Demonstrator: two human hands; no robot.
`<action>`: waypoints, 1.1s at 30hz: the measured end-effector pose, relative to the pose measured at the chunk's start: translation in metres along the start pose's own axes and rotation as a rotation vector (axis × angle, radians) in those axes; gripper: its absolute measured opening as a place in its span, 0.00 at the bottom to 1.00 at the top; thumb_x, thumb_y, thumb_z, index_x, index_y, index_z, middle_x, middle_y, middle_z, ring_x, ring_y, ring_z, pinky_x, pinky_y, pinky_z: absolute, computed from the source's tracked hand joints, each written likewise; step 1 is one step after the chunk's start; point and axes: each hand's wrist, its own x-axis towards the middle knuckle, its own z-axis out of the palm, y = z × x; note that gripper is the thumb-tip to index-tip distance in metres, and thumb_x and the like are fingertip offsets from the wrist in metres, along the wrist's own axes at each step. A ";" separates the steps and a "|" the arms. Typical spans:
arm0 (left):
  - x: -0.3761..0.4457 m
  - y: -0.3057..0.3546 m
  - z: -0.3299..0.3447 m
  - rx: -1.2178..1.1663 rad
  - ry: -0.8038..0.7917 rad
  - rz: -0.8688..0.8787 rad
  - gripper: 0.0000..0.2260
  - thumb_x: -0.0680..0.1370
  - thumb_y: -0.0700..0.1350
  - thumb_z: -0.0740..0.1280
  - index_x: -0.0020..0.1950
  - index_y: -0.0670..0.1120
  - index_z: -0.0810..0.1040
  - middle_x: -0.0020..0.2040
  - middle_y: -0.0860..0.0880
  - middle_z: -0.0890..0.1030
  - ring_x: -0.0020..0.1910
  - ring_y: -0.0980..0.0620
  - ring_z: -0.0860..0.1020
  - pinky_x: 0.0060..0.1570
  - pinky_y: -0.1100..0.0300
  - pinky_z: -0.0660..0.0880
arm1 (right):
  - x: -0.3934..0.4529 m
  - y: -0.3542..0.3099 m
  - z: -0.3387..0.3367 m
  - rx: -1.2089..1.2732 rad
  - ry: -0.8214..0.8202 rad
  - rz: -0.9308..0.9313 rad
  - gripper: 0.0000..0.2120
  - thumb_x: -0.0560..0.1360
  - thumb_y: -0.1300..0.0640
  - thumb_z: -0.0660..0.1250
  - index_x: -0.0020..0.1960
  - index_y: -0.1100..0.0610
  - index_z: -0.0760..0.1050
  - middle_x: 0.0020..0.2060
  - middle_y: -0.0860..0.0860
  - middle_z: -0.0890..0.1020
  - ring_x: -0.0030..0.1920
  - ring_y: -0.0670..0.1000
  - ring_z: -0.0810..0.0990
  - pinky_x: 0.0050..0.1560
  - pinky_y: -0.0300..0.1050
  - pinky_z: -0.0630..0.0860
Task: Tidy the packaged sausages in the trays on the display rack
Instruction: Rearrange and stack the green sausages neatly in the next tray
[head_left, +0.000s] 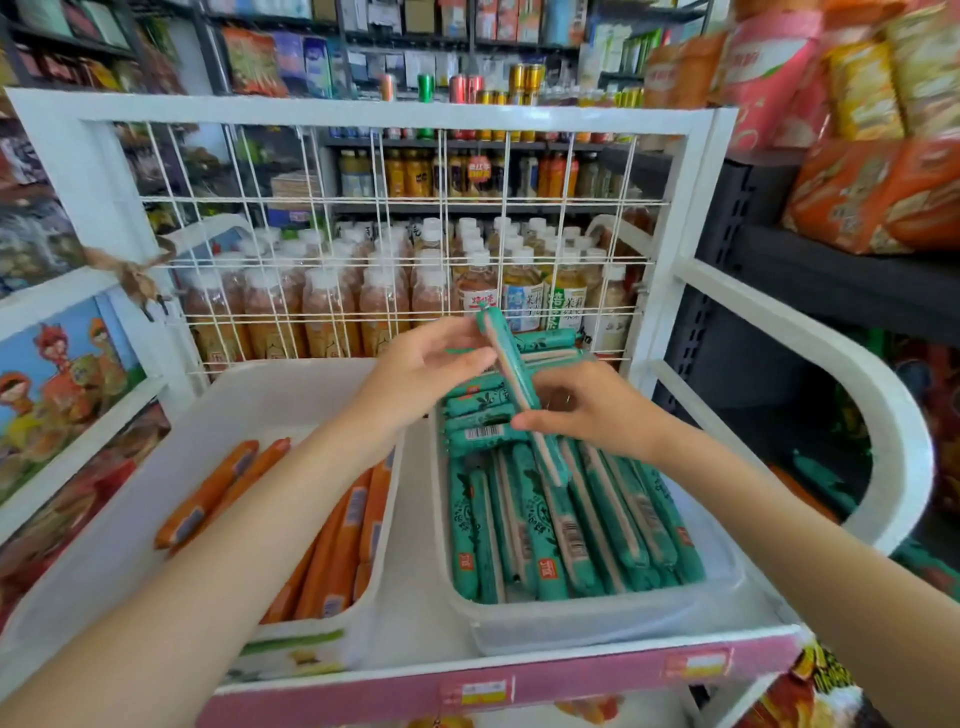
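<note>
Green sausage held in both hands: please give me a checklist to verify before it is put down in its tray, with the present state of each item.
1. Held green sausage is gripped at both ends: ok, left hand pinches the top, right hand the lower part.
2. It is above the right tray, which holds green sausages: ok.
3. Near rows of green sausages lie parallel: ok.
4. Far pile of green sausages lies crosswise: not ok.
5. Free slot for it: cannot tell, the hands hide it.
6. Orange sausages are kept in the left tray: ok.
</note>
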 end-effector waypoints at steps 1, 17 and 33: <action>0.000 0.000 0.002 -0.038 0.003 -0.012 0.11 0.74 0.43 0.67 0.52 0.57 0.77 0.51 0.56 0.81 0.54 0.57 0.78 0.56 0.57 0.74 | -0.001 0.000 0.001 0.002 -0.005 0.002 0.12 0.71 0.51 0.70 0.34 0.53 0.72 0.24 0.45 0.69 0.27 0.42 0.68 0.29 0.35 0.61; -0.005 0.011 0.006 -0.106 -0.098 -0.028 0.14 0.74 0.36 0.66 0.59 0.46 0.74 0.51 0.42 0.80 0.47 0.49 0.81 0.48 0.58 0.79 | 0.017 -0.028 -0.042 0.166 0.029 -0.132 0.22 0.72 0.63 0.69 0.56 0.39 0.72 0.57 0.49 0.70 0.51 0.41 0.71 0.48 0.43 0.77; 0.020 0.020 -0.024 -0.599 0.331 -0.244 0.03 0.76 0.39 0.63 0.48 0.43 0.75 0.46 0.47 0.80 0.48 0.53 0.80 0.47 0.62 0.79 | -0.006 -0.009 -0.032 0.622 0.022 0.061 0.18 0.72 0.55 0.64 0.60 0.58 0.73 0.50 0.57 0.82 0.49 0.54 0.82 0.53 0.46 0.78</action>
